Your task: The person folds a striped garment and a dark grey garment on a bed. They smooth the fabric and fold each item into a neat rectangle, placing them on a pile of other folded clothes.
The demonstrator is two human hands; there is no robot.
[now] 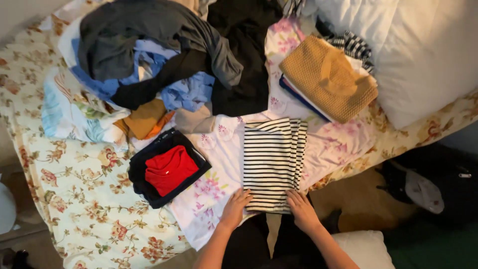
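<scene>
Red top [171, 169] on dark folded clothes, mustard knit [328, 77] on stack, white pillow [423, 55], perhaps a bag [438, 184]

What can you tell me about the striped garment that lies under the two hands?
The striped garment is black-and-white, of soft knit-like fabric, folded into a long rectangle with layered edges showing on its right side. It lies flat on a pale floral sheet on the bed. The left hand and right hand press its near edge.

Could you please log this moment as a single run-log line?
left hand: flat on striped shirt near edge | right hand: on same edge | shirt: folded, on floral bed sheet | red top: folded, left
</scene>
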